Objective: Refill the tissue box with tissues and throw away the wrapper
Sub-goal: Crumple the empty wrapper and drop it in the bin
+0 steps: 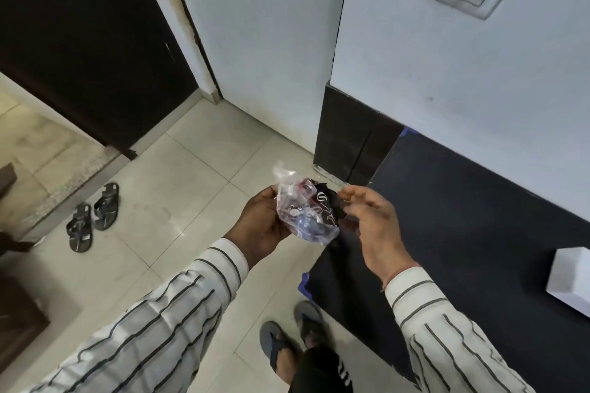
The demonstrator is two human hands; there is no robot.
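Crumpled wrapper (306, 210) held over the floor (178, 188), long axis tilted upper-left to lower-right. Left hand (263, 226) closed around it (clear plastic, dark print); right hand (372, 226) half-open, fingertips pinching its right edge.

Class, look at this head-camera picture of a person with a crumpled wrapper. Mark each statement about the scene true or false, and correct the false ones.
1. The left hand holds the crumpled wrapper. True.
2. The wrapper lies on the floor. False: it is held in the air between both hands.
3. A pair of dark sandals sits on the floor tiles. True.
4. The white box stands on the floor. False: it rests on the dark table.
5. The right hand pinches the wrapper's edge. True.
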